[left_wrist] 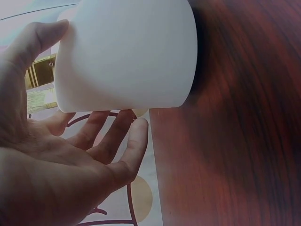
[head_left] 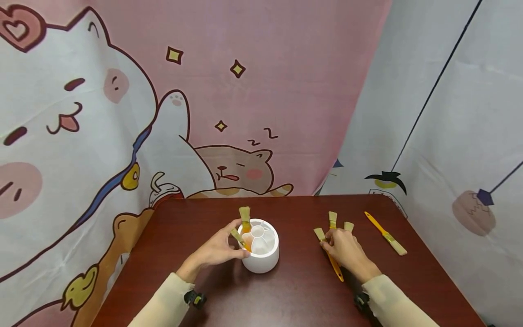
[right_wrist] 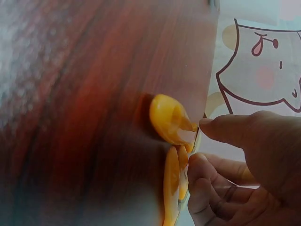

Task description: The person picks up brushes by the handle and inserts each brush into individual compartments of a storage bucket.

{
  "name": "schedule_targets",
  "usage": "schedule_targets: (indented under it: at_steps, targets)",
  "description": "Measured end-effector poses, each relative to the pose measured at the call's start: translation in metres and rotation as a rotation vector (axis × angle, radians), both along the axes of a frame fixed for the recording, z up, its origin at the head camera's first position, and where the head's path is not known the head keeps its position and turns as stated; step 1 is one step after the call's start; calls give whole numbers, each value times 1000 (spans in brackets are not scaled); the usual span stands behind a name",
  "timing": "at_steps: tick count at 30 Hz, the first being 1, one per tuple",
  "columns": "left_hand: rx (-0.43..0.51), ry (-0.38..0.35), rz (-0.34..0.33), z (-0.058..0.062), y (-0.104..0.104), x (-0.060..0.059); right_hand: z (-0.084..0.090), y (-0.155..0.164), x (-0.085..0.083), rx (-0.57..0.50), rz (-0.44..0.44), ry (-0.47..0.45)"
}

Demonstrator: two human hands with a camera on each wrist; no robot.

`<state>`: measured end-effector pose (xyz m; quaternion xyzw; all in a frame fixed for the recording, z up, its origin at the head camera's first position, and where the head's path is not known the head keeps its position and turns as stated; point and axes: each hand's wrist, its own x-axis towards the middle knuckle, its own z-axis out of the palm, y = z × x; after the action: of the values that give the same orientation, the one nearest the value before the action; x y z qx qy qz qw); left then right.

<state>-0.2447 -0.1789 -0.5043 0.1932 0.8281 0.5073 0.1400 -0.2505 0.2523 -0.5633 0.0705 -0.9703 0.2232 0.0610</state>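
Observation:
My left hand grips the side of a white round divided holder. In the left wrist view the thumb lies at its rim and the other fingers curve round its wall. Two paintbrushes with pale bristles stand tilted in it, one upright brush at the back and one leaning brush beside my thumb. On the right, my right hand pinches a yellow-handled paintbrush at its upper part, thumb and finger on either side. Two more brush heads, one and another, show beyond the knuckles, their handles mostly hidden.
A single yellow-handled paintbrush lies slantwise near the right edge of the dark red-brown table. Behind the table hangs a cloth printed with cartoon cats.

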Motion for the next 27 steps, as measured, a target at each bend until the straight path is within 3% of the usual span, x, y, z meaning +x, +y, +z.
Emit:
schedule_targets:
  at_steps: [19,27]
  targets:
    - [24,-16,-15,0,-1,0,-2,-6,-2,-22,-34,32]
    - [6,-13,-8,0,-2,-1,-4,-8,-4,-55,-84,-41]
